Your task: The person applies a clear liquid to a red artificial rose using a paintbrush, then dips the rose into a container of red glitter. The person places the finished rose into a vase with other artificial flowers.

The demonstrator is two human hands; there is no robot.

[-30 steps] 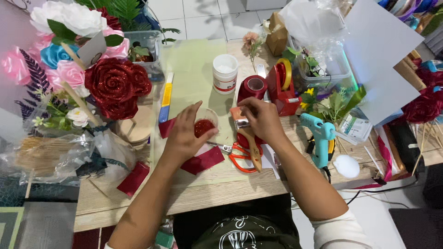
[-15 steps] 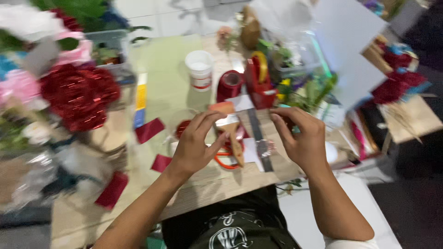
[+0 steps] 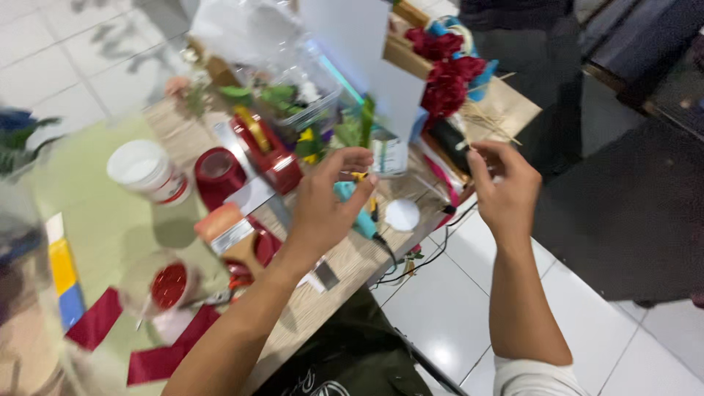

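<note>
The left hand [image 3: 323,209] hangs at the centre of the frame with its fingers loosely curled and half open, thumb and forefinger pinching a small yellowish bit [image 3: 359,176] too blurred to identify. The right hand [image 3: 502,187], right of centre, is raised with fingers spread and slightly bent; a thin dark strand seems to sit at its fingertips, but whether it grips anything cannot be told.

Just under the left hand lies a teal glue gun [image 3: 361,218] on the counter [image 3: 345,268], partly hidden by the fingers. Its long axis runs from the upper left toward the lower right of the frame, the cord end pointing lower right, where a black cable [image 3: 418,260] trails off the counter's edge over white floor tiles. The gun's body looks like smooth plastic.

The counter is pale wood with visible grain. Beside the gun sits a small white disc [image 3: 402,215]. Left of the hand are a dark red ribbon roll [image 3: 218,172], round and glossy, a red tape dispenser [image 3: 268,150], and a white cylindrical tub [image 3: 147,172]. At lower left, a clear cup of red glitter [image 3: 169,286] stands by strips of dark red fabric [image 3: 158,359] on a light green mat [image 3: 103,213]. In the upper middle, ruffled red paper flowers [image 3: 444,77] lie on brown kraft paper, with a clear plastic box of green leaves [image 3: 290,99] to their left.
</note>
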